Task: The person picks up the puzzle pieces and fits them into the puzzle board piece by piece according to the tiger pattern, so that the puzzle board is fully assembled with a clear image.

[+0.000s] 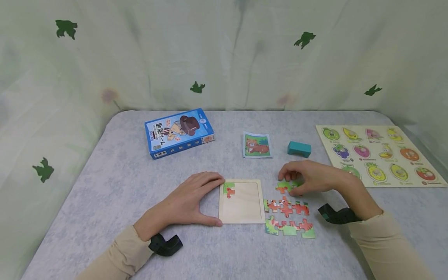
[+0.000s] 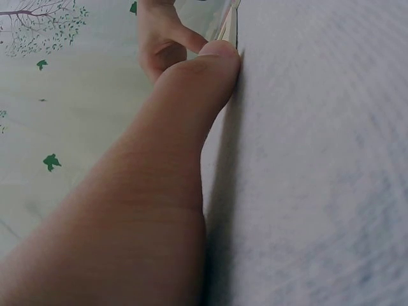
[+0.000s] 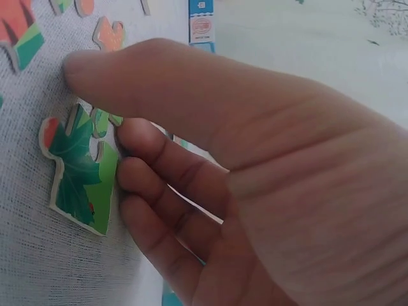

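A square wooden puzzle tray [image 1: 248, 206] lies flat in the middle of the table, with a green-and-orange puzzle piece [image 1: 229, 188] in its upper left corner. My left hand [image 1: 190, 200] rests at the tray's left side, thumb and fingers spread, fingertips right at the corners. Right of the tray, loose puzzle pieces [image 1: 286, 208] lie in rows. Over the top row is my right hand [image 1: 309, 177], thumb and fingers apart. In the right wrist view, its fingertips are close beside a green leaf-patterned piece [image 3: 92, 185], and the thumb reaches over the pieces.
Behind the tray lies a picture card [image 1: 257, 145] showing a brown animal. A teal block [image 1: 299, 149] sits to its right, and a blue game box [image 1: 180, 133] is at the back left. At the far right is a fruit picture board [image 1: 381, 155]. A curtain [image 1: 224, 58] hangs behind the table.
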Motion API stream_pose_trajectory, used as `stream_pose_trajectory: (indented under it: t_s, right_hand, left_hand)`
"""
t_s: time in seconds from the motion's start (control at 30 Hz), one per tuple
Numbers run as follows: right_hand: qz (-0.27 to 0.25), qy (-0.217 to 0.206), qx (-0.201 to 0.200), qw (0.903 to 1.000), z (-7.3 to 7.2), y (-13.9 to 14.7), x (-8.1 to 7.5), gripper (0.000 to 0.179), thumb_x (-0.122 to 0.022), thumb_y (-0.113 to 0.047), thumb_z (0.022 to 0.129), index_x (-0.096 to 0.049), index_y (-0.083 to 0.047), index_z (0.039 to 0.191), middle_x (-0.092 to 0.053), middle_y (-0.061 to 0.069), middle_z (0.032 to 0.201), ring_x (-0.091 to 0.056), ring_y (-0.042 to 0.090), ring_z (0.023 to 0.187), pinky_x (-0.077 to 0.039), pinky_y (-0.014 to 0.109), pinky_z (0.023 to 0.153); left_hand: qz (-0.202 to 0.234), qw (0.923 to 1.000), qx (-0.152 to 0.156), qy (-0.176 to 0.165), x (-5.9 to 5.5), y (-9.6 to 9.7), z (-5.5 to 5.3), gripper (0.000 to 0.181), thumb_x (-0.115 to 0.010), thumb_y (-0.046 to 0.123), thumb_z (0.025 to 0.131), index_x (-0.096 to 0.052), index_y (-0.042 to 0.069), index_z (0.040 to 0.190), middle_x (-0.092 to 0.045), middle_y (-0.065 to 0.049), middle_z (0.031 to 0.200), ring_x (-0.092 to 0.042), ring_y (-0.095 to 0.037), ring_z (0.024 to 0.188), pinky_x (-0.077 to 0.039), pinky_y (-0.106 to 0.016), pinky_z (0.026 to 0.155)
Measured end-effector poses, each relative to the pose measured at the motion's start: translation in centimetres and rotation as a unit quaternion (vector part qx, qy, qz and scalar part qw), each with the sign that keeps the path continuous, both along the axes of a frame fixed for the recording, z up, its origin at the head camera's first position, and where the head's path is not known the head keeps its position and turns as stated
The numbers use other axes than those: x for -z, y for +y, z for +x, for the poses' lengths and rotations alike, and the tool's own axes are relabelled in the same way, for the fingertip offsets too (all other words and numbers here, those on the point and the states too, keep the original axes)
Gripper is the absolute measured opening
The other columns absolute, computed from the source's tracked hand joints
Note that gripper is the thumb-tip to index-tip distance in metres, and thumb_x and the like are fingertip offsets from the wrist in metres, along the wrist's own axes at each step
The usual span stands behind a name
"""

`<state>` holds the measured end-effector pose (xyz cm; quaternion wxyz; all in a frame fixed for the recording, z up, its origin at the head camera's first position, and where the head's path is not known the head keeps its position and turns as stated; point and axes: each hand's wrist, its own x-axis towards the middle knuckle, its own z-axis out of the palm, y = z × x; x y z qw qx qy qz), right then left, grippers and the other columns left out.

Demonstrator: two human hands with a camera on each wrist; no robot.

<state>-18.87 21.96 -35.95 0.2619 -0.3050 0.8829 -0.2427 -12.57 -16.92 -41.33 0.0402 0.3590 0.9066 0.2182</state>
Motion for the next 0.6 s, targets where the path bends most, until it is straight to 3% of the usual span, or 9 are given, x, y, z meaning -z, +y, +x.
stream_pose_trajectory:
  t_s: [0.6]
  right_hand:
    - [-0.01, 0.007, -0.017, 0.9998, -0.32, 0.16, 0.45, 0.028, -0.085, -0.022, 0.086, -0.072, -0.023, 0.111, -0.06, -0.006, 0.093, -0.055, 0.014, 0.087, -0.05, 0.024, 0.075]
  left_hand:
    - [0.006, 1.0, 0.001, 0.007, 0.04, 0.03, 0.0, 0.107, -0.067, 0.085, 0.076, -0.046, 0.018, 0.156, -0.044, 0.003, 0.157, -0.038, -0.018, 0.147, -0.034, -0.049, 0.122]
